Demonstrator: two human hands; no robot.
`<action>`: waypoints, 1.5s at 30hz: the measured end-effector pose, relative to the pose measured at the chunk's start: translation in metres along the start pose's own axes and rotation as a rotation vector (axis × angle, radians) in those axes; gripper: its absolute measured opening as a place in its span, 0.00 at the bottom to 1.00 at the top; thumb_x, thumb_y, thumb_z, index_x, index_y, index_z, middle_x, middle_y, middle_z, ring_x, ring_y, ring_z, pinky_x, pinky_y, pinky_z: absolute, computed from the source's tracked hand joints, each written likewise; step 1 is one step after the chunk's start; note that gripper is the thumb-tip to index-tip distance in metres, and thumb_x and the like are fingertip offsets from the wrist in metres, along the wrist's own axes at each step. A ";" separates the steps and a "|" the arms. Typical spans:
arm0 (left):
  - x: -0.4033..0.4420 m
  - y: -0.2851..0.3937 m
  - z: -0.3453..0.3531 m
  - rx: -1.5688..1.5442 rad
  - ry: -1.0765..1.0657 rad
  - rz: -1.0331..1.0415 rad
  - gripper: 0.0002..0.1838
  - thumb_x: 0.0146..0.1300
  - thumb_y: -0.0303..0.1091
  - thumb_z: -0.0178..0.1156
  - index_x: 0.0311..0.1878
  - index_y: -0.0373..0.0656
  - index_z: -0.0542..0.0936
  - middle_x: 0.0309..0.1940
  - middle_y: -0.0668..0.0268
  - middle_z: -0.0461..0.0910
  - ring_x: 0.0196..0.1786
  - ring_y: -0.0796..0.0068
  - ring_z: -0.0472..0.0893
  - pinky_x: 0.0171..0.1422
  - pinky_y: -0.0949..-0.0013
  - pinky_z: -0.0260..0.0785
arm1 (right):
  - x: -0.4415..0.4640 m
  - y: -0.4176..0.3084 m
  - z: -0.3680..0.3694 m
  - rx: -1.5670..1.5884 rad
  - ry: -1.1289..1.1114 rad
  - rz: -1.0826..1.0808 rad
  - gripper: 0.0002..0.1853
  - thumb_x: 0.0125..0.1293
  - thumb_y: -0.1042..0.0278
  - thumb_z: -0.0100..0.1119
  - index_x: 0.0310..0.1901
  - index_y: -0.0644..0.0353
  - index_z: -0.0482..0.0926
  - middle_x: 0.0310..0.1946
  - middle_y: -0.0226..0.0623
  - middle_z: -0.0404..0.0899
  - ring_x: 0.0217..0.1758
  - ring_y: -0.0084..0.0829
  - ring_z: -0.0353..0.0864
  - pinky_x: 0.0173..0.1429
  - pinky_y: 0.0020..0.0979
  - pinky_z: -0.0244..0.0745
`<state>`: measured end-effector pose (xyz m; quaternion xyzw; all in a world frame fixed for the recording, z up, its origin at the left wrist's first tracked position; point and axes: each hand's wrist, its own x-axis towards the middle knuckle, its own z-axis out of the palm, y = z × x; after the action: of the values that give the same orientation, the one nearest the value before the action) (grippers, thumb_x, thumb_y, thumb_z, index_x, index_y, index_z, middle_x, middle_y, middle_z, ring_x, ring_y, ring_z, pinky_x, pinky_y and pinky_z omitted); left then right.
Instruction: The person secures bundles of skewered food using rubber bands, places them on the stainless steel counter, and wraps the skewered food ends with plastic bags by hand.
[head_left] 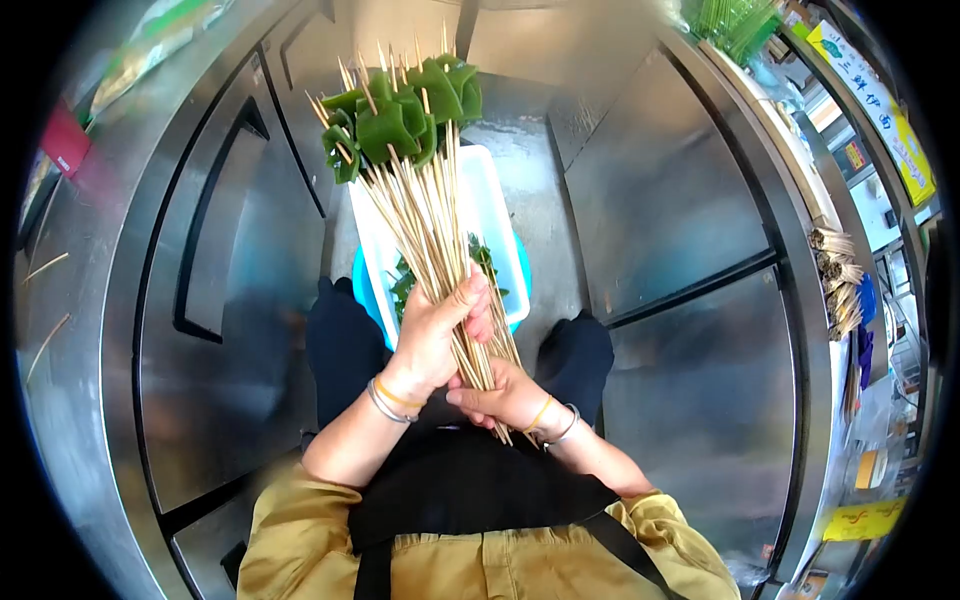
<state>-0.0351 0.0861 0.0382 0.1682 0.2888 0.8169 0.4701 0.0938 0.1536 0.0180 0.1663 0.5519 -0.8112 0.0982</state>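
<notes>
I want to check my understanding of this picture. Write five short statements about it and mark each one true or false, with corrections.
1. The left hand and the right hand both grip long, thin, pale wooden skewers. True.
2. The right hand is closer than the left to the folded, flat green pieces at the skewers' far ends. False: the left hand is closer.
3. A silver-coloured round bangle is on the left wrist. True.
4. The white rectangular plastic tub is up on a steel counter. False: the tub is low down, between two metal cabinets.
5. The person's apron is white. False: the cloth apron is black.
</notes>
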 end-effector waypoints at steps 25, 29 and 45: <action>-0.038 0.000 -0.014 0.986 0.082 0.504 0.32 0.61 0.29 0.60 0.66 0.34 0.59 0.58 0.53 0.69 0.62 0.59 0.70 0.67 0.59 0.62 | -0.037 0.016 -0.014 -0.053 0.152 -0.020 0.11 0.65 0.64 0.64 0.31 0.56 0.71 0.15 0.22 0.69 0.14 0.13 0.65 0.17 0.18 0.60; -0.042 0.016 0.017 1.959 -0.443 0.825 0.23 0.51 0.27 0.61 0.53 0.37 0.76 0.55 0.57 0.72 0.63 0.54 0.70 0.71 0.48 0.56 | -0.051 0.017 -0.035 0.008 -0.010 0.008 0.12 0.64 0.61 0.65 0.33 0.55 0.71 0.14 0.21 0.68 0.13 0.12 0.64 0.16 0.17 0.58; 0.016 -0.021 0.053 2.122 -1.350 0.497 0.05 0.57 0.33 0.53 0.29 0.43 0.71 0.20 0.65 0.75 0.24 0.68 0.81 0.27 0.67 0.74 | -0.088 -0.012 -0.073 -0.139 -0.102 0.191 0.17 0.60 0.65 0.68 0.46 0.64 0.75 0.31 0.31 0.79 0.31 0.20 0.79 0.36 0.22 0.77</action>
<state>-0.0005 0.1243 0.0662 0.8868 0.4621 0.0061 -0.0053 0.1833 0.2236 0.0372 0.1695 0.5825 -0.7655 0.2143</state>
